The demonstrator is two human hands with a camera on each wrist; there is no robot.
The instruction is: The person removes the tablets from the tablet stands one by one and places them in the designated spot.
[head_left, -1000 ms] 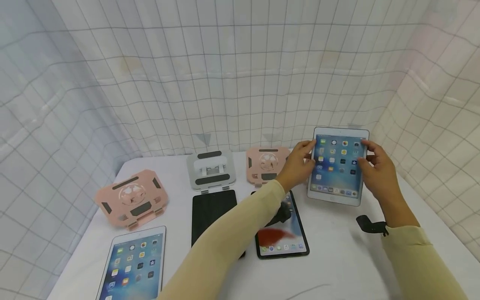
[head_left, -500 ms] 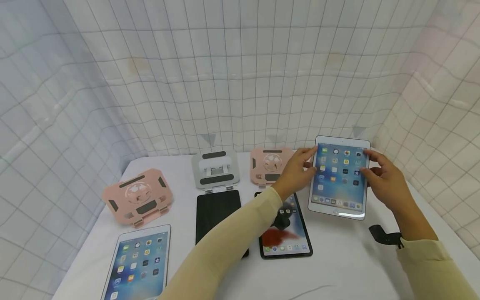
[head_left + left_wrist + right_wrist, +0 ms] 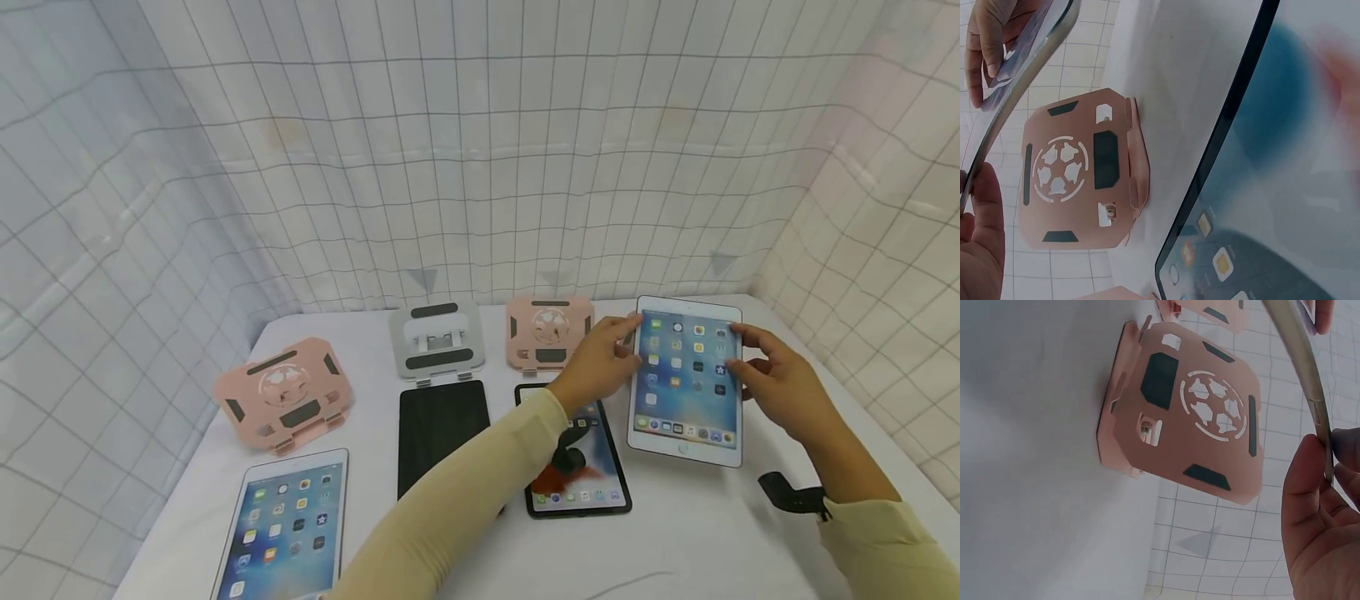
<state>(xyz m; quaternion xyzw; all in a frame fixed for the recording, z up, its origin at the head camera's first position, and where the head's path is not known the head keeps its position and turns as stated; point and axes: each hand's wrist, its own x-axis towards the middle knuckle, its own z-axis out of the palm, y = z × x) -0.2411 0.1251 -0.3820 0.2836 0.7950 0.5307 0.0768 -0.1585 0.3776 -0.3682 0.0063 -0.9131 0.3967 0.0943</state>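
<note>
A white-framed tablet point(image 3: 684, 383) with a lit screen of app icons is held up at the right of the table, tilted back. My left hand point(image 3: 600, 360) pinches its left edge, and my right hand point(image 3: 783, 379) pinches the right edge. Behind the tablet, hidden from the head view, a pink tablet stand point(image 3: 1072, 169) with a football-shaped cutout and dark pads stands raised on its base. In the right wrist view this same pink stand point(image 3: 1197, 412) is apart from the tablet, whose thin edge point(image 3: 1304, 362) shows beside it.
Another pink stand point(image 3: 551, 333) stands behind a black-framed tablet point(image 3: 581, 467), partly covered by my left forearm. A grey stand point(image 3: 437, 337) is left of it, above a dark-screened tablet point(image 3: 442, 425). Farther left are a pink stand point(image 3: 285, 392) and a white tablet point(image 3: 288, 517). Gridded curtains surround the table.
Both hands have brought the held tablet lower and slightly toward me, keeping their grip on its sides. The head view has shifted a little; the other tablets and stands stay put.
</note>
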